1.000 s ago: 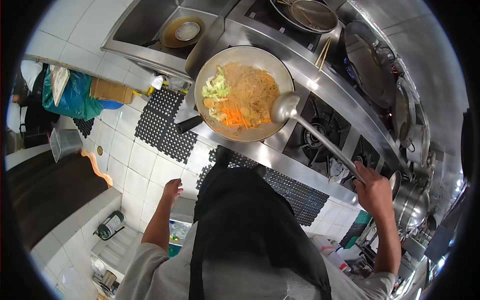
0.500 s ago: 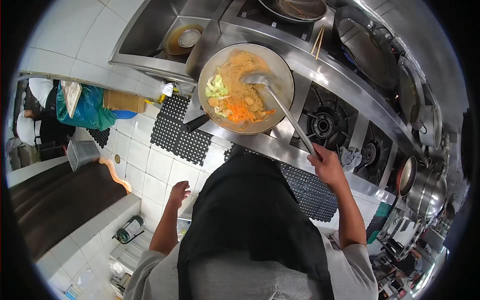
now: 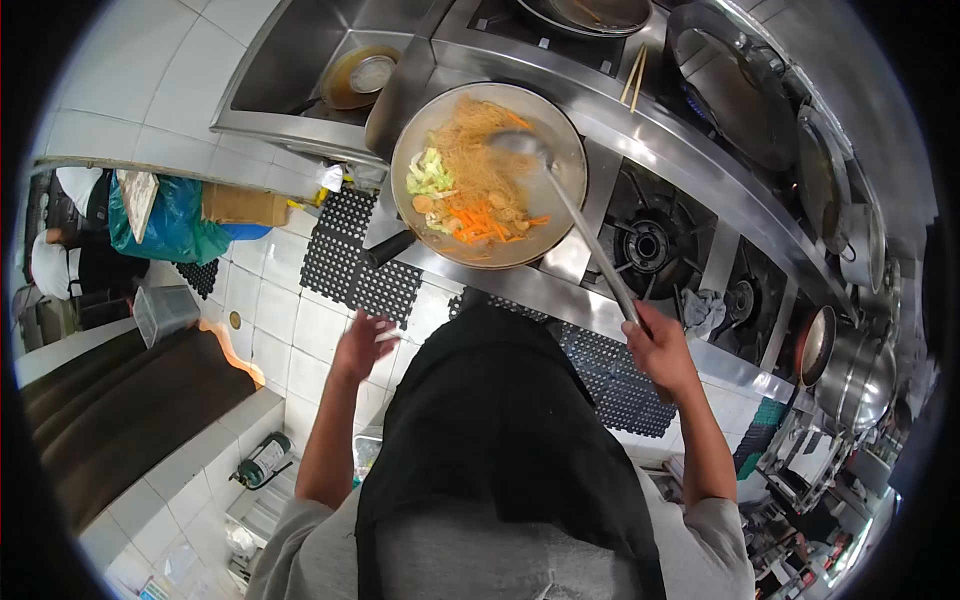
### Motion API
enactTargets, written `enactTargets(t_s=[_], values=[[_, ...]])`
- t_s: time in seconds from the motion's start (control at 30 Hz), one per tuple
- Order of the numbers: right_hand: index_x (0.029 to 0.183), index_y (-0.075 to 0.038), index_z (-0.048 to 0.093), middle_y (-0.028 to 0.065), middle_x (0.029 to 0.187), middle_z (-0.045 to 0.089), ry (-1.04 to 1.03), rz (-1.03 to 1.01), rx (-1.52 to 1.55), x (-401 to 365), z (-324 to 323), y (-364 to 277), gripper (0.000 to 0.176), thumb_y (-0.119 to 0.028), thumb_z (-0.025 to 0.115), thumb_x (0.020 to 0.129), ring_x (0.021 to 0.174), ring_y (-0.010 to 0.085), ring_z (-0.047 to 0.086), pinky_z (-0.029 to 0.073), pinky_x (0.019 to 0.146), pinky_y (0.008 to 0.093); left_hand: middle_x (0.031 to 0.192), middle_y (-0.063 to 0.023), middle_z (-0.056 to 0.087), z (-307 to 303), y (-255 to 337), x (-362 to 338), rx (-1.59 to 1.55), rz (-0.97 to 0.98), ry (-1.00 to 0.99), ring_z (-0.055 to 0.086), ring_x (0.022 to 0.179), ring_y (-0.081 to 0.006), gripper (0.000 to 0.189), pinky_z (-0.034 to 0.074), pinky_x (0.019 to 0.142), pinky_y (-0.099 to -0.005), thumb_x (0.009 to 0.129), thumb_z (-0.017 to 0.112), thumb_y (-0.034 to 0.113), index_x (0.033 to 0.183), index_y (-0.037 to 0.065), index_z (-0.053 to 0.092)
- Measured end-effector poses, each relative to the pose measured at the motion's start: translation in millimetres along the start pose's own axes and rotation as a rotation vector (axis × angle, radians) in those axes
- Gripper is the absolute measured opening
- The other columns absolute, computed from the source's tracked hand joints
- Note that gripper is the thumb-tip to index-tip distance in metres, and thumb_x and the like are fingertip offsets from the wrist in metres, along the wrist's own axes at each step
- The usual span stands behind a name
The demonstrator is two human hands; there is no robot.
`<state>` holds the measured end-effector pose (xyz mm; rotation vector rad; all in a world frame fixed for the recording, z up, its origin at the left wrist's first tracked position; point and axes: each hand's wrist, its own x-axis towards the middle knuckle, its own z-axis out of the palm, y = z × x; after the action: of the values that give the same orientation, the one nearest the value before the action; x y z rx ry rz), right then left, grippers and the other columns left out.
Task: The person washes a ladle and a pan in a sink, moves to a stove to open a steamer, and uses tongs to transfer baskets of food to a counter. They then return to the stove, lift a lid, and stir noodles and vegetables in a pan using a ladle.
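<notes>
My right hand [image 3: 657,345] is closed around the long metal handle of a ladle [image 3: 592,236]. The ladle's bowl end rests among thin noodles [image 3: 470,130] at the far right side of a large wok [image 3: 562,195]. Shredded carrot [image 3: 485,224] lies at the near side of the wok, and chopped cabbage [image 3: 428,175] sits along its left side. The wok's black handle [image 3: 390,248] points toward the lower left. Below that handle, my left hand [image 3: 363,345] hovers with fingers apart, holding nothing and not touching the wok.
Right of the wok is a gas burner [image 3: 646,243], with a grey cloth [image 3: 703,312] beside it. Chopsticks [image 3: 634,77] lie on the steel ledge behind. A sink [image 3: 300,60] holding a pan is at upper left. Black rubber mats [image 3: 340,240] cover part of the floor.
My left hand has risen toward the wok's handle. My right hand has moved slightly down and right, and the ladle's bowl end has shifted a little within the noodles.
</notes>
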<state>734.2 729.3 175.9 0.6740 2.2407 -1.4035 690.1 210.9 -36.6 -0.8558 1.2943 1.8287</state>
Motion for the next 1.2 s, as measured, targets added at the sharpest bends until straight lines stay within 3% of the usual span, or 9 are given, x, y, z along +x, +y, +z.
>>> enactTargets(t_s=[0.2, 0.3, 0.4, 0.63, 0.77, 0.8, 0.9, 1.03, 1.2], values=[[0.122, -0.002, 0.061, 0.0014, 0.066, 0.053, -0.023, 0.102, 0.273, 43, 69, 21, 0.029, -0.025, 0.052, 0.106, 0.049, 0.0109, 0.051, 0.044, 0.044, 0.0280, 0.086, -0.0053, 0.069, 105, 136, 5, -0.139, -0.318, -0.255, 0.061, 0.069, -0.0186, 0.085, 0.052, 0.068, -0.0339, 0.094, 0.035, 0.079, 0.109, 0.001, 0.067], [0.133, -0.005, 0.056, -0.0009, 0.068, 0.047, -0.650, 0.484, 1.616, 25, 93, 26, 0.041, -0.037, 0.044, 0.109, 0.044, 0.0089, 0.043, 0.043, 0.040, 0.0274, 0.075, -0.0020, 0.064, 114, 140, 12, -0.301, -0.403, -0.319, 0.055, 0.060, -0.0133, 0.064, 0.046, 0.061, -0.0287, 0.099, 0.048, 0.062, 0.105, 0.001, 0.066], [0.137, -0.004, 0.053, -0.0013, 0.070, 0.045, -0.716, 0.517, 1.880, 6, 93, 10, 0.046, -0.039, 0.045, 0.108, 0.044, 0.0077, 0.039, 0.039, 0.037, 0.0259, 0.074, -0.0011, 0.063, 120, 138, 8, -0.437, -0.406, -0.381, 0.054, 0.057, -0.0100, 0.052, 0.045, 0.060, -0.0261, 0.101, 0.052, 0.052, 0.103, 0.002, 0.064], [0.125, 0.000, 0.059, -0.0004, 0.064, 0.052, -0.065, 0.149, 0.324, -29, 56, -45, 0.033, -0.027, 0.053, 0.106, 0.040, 0.0087, 0.045, 0.039, 0.039, 0.0228, 0.083, -0.0037, 0.067, 118, 131, 16, -0.583, -0.524, -0.512, 0.052, 0.051, -0.0071, 0.041, 0.043, 0.053, -0.0212, 0.099, 0.056, 0.041, 0.108, 0.002, 0.063], [0.123, -0.003, 0.061, 0.0143, 0.074, 0.064, 0.147, -0.186, -0.426, 1, 55, -52, 0.031, -0.020, 0.064, 0.097, 0.056, 0.0293, 0.063, 0.050, 0.054, 0.0371, 0.089, -0.0062, 0.068, 116, 134, 26, -0.554, -0.599, -0.559, 0.049, 0.047, -0.0067, 0.041, 0.043, 0.049, -0.0203, 0.096, 0.059, 0.035, 0.119, 0.002, 0.059], [0.125, -0.005, 0.061, 0.0200, 0.086, 0.068, 0.154, -0.115, -0.448, 13, 58, -60, 0.035, -0.019, 0.067, 0.093, 0.073, 0.0397, 0.067, 0.052, 0.065, 0.0453, 0.090, -0.0067, 0.068, 118, 138, 24, -0.511, -0.614, -0.541, 0.047, 0.045, -0.0059, 0.041, 0.040, 0.045, -0.0194, 0.095, 0.062, 0.036, 0.117, 0.002, 0.060], [0.127, -0.007, 0.062, 0.0206, 0.093, 0.070, 0.293, -0.378, -0.638, 51, 63, -36, 0.037, -0.019, 0.068, 0.093, 0.078, 0.0421, 0.067, 0.053, 0.067, 0.0484, 0.092, -0.0067, 0.068, 114, 143, 38, -0.432, -0.690, -0.559, 0.047, 0.045, -0.0059, 0.044, 0.039, 0.043, -0.0188, 0.096, 0.062, 0.041, 0.114, 0.001, 0.061], [0.132, -0.011, 0.061, 0.0172, 0.092, 0.070, 0.279, -0.281, -0.879, 20, 23, -12, 0.044, -0.018, 0.071, 0.089, 0.078, 0.0400, 0.068, 0.055, 0.067, 0.0485, 0.095, -0.0074, 0.069, 122, 152, 41, -0.270, -0.711, -0.485, 0.045, 0.044, -0.0059, 0.048, 0.035, 0.041, -0.0150, 0.094, 0.069, 0.044, 0.109, 0.000, 0.061], [0.132, -0.014, 0.062, 0.0166, 0.091, 0.070, 0.343, -0.309, -0.810, -24, 14, 23, 0.046, -0.017, 0.073, 0.087, 0.078, 0.0388, 0.069, 0.055, 0.065, 0.0483, 0.064, 0.0031, 0.050, 123, 141, 45, -0.086, -0.698, -0.518, 0.043, 0.046, -0.0094, 0.009, 0.037, 0.046, -0.0263, 0.093, 0.062, 0.014, 0.093, 0.008, 0.056]])
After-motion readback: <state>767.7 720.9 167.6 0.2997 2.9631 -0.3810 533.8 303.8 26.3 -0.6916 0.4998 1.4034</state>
